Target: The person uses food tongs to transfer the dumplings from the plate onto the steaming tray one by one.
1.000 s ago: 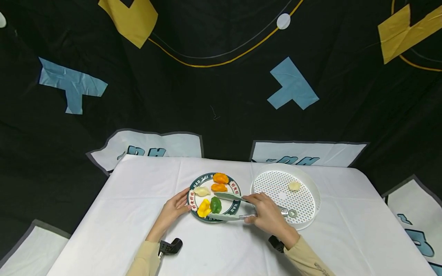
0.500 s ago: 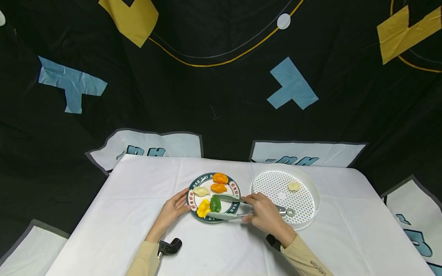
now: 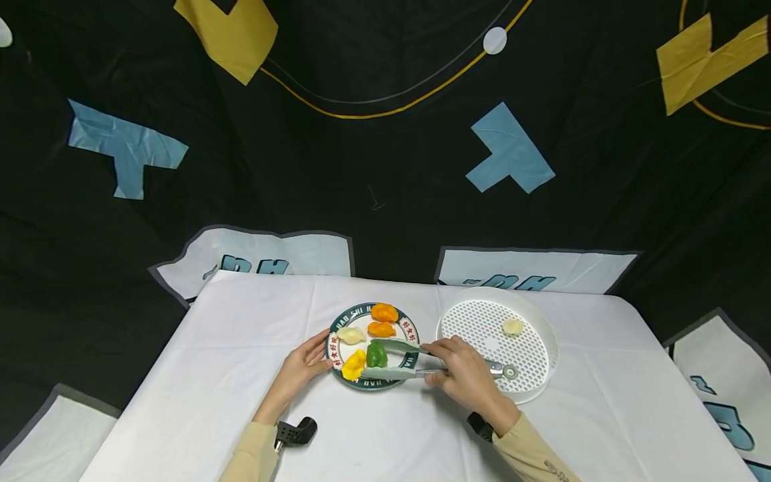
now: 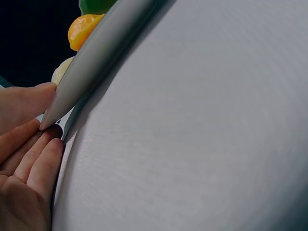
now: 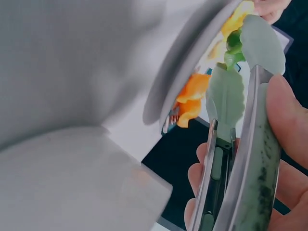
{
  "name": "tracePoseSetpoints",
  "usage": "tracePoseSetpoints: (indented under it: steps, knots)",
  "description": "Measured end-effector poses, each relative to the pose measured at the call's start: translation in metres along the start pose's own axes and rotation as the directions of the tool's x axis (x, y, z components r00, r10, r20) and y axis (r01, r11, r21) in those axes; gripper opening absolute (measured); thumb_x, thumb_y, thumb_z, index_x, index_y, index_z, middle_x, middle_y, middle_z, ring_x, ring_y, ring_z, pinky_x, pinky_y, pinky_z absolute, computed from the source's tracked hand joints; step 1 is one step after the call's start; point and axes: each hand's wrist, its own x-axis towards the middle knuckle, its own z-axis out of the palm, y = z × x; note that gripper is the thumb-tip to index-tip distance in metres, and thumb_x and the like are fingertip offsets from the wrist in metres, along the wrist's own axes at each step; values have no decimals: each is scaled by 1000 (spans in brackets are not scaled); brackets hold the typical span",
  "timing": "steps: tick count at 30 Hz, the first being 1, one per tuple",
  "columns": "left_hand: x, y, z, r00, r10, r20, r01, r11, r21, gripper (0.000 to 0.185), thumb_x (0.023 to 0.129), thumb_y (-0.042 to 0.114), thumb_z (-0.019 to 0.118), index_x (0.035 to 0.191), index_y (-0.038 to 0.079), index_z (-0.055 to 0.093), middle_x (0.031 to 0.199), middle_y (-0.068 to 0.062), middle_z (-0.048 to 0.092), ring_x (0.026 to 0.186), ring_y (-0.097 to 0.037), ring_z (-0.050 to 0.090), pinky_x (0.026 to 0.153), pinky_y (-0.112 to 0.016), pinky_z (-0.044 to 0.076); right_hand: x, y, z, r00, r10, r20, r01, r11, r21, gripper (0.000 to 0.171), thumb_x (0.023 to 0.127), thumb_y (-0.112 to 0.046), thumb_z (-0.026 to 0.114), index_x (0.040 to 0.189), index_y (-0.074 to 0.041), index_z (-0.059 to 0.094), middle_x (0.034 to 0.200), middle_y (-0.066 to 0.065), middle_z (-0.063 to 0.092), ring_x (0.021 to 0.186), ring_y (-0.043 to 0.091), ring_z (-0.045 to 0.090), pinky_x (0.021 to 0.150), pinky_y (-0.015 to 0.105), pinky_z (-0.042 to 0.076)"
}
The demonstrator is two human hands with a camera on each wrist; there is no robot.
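Note:
My left hand (image 3: 299, 365) holds the left rim of a round plate (image 3: 411, 331) with green lettered edging. The left wrist view shows the thumb over the rim and fingers beneath. My right hand (image 3: 466, 375) grips tongs (image 3: 390, 345) with pale green tips, reaching over the plate from the right. Between those tips lies a green pepper (image 3: 377, 355); the right wrist view also has the pepper (image 5: 234, 48) at the tips. Around it on the plate are a yellow pepper (image 3: 353, 365), a cream-white pepper (image 3: 351, 335) and two orange peppers (image 3: 383, 312).
To the right stands a round white tray (image 3: 545, 328) with a perforated base, carrying one pale cream piece (image 3: 513, 327). The tongs' hinge end overlaps its near left side. A white cloth (image 3: 241, 321) covers the table, and a dark curtain (image 3: 337, 174) hangs behind.
The tongs' tips have drawn closer together around the green pepper, which has shifted slightly. My left hand has stayed at the plate's rim.

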Motion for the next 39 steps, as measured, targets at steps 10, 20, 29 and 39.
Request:
tracePoseSetpoints:
  steps: [10, 20, 29, 39]
  knots:
    - [0, 1, -1, 1000, -6, 0, 6, 1000, 12, 64, 88, -1, 63, 145, -4, 34, 149, -24, 30, 135, -34, 33, 105, -27, 37, 0, 3, -14, 998, 3, -58, 0, 999, 50, 52, 68, -24, 85, 115, -8, 70, 107, 4, 68, 92, 17, 58, 73, 36, 54]
    - [-1, 2, 0, 1000, 0, 7, 0, 1000, -4, 65, 89, -1, 63, 145, -4, 32, 149, -25, 30, 136, -32, 32, 105, -23, 36, -4, 15, -28, 994, 16, -108, -10, 998, 55, 54, 65, -22, 86, 115, -7, 69, 107, 4, 68, 95, 19, 59, 76, 38, 54]
    - [0, 1, 1, 1000, -8, 2, 8, 1000, -11, 64, 88, -3, 63, 145, -4, 34, 148, -25, 32, 135, -32, 34, 105, -22, 37, -13, 28, -42, 991, 32, -128, -26, 999, 46, 55, 67, -17, 85, 117, -4, 67, 109, 7, 67, 95, 21, 58, 77, 40, 54]
    - [0, 0, 1, 1000, -7, -3, 7, 1000, -8, 65, 88, -2, 63, 145, -4, 33, 147, -26, 34, 135, -33, 35, 104, -23, 38, -32, 49, -62, 981, 83, -173, -82, 997, 11, 56, 66, -15, 86, 117, -2, 67, 109, 10, 66, 94, 22, 58, 76, 41, 53]
